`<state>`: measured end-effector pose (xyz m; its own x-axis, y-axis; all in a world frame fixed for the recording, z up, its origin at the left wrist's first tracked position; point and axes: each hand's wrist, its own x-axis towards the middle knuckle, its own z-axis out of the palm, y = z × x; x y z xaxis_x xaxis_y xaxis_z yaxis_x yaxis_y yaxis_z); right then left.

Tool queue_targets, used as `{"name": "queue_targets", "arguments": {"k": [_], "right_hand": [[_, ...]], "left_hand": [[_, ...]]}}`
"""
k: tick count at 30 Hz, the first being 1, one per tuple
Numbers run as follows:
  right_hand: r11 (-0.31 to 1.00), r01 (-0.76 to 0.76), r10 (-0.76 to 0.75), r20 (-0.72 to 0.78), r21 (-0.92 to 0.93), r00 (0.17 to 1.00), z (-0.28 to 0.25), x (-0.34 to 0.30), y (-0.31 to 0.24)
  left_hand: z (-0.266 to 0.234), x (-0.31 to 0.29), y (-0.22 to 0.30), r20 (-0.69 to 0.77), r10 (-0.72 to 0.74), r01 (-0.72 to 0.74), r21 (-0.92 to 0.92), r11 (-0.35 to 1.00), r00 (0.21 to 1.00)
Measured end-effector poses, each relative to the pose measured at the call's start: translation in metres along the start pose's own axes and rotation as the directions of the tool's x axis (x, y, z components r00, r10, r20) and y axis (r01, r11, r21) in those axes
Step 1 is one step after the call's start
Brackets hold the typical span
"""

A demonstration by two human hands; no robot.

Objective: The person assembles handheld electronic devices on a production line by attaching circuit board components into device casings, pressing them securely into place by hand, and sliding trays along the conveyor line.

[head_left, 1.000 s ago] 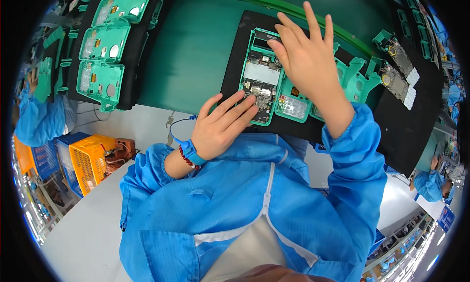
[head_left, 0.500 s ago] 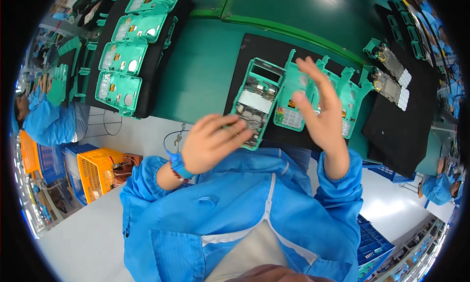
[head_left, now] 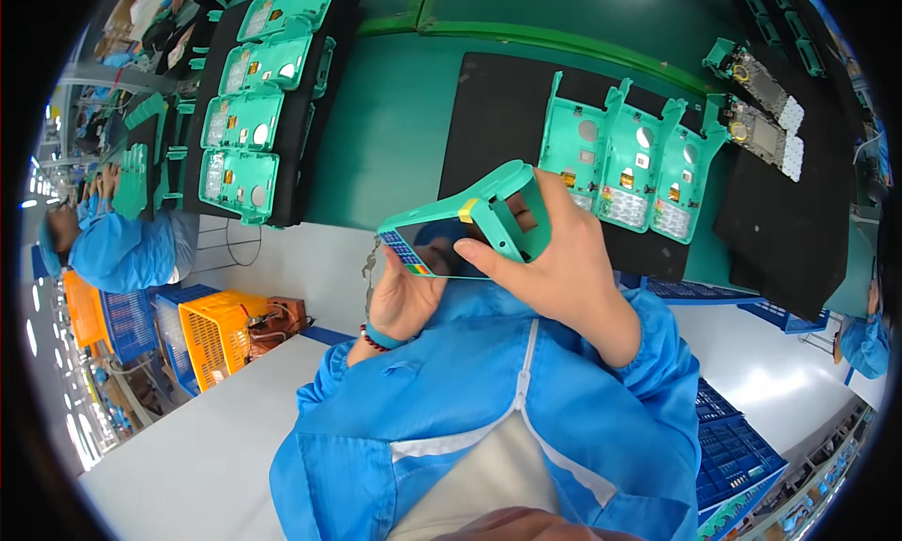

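Note:
Both my hands hold a green handheld payment terminal (head_left: 437, 208) above the near edge of the bench. It is tilted, with its dark screen and coloured keypad turned toward me. My left hand (head_left: 406, 301) is closed round the keypad end, its fingers partly hidden behind the terminal. At the wider end with the opening, my right hand (head_left: 575, 259) grips with the thumb on the near face and the fingers over the far side. Beyond the right hand, three open green housings (head_left: 573, 132) lie side by side on a black mat (head_left: 489, 109).
On the left, several green housings (head_left: 240, 182) stand in a row on another black mat. Circuit board assemblies (head_left: 756, 135) lie on a dark mat at the right. An orange basket (head_left: 211, 334) and blue crates (head_left: 738, 456) stand below bench level. Another person (head_left: 122, 250) sits at the far left.
The terminal has come up off the mat and been turned, from its open inside showing to its screen and keypad showing. My right hand has come down and taken hold of it.

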<state>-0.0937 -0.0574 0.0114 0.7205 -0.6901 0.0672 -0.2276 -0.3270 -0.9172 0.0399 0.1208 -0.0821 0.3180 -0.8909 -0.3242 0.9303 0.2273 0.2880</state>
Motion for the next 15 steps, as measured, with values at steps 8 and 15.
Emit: {"name": "queue_targets", "arguments": {"k": [8, 15], "right_hand": [[0.994, 0.045, -0.048, -0.032, -0.101, 0.998, -0.004, -0.003, -0.009], [0.984, -0.028, 0.034, -0.033, 0.173, 0.999, -0.010, 0.001, 0.003]], "left_hand": [[0.006, 0.001, -0.008, 0.053, -0.031, 0.033, -0.041, 0.999, 0.998], [0.021, 0.004, 0.015, 0.041, -0.026, 0.024, 0.055, 0.998, 0.999]]}}
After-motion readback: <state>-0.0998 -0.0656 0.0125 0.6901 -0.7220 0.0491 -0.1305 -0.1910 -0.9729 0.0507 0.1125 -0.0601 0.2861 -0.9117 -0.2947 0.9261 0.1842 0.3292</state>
